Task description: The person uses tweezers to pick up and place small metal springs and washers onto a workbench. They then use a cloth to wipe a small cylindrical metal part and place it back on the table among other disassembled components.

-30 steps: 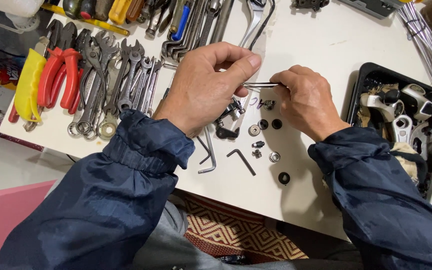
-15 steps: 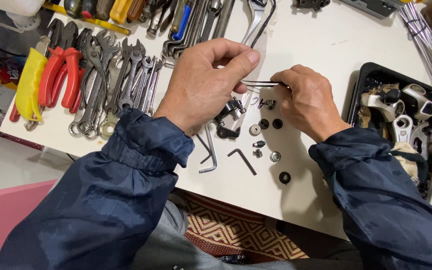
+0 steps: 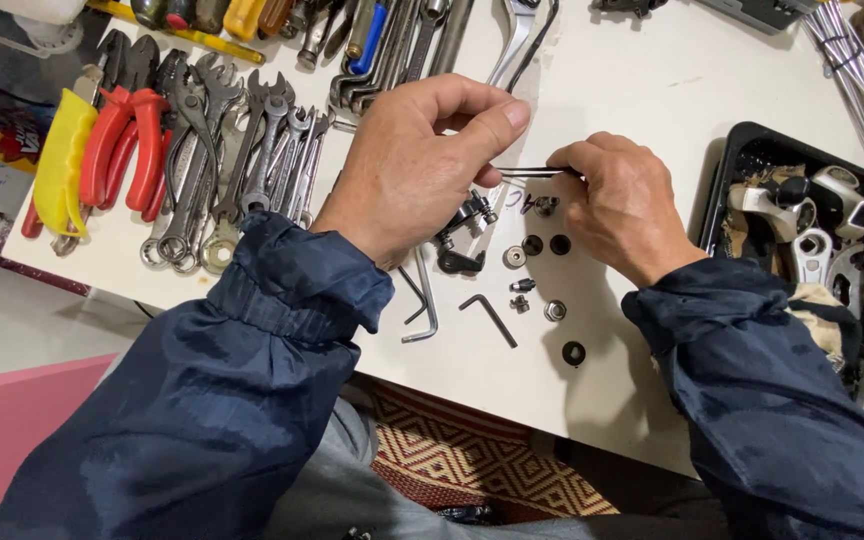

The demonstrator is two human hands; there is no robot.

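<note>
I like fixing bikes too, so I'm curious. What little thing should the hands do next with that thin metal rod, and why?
Probably pick up one small nut and slide it on. The left hand and right hand pinch the thin rod level between them, above the white table. Washers and nuts lie loose just beneath, ready to go on.

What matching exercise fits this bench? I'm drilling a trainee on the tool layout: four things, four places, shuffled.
Things:
1. red-handled pliers
2. black tray
3. thin rod
4. hex key

Places:
A. near table edge, below the washers
B. far left of the table
C. between both hands
D. right side of the table

Pairs: 1-B, 2-D, 3-C, 4-A
</note>
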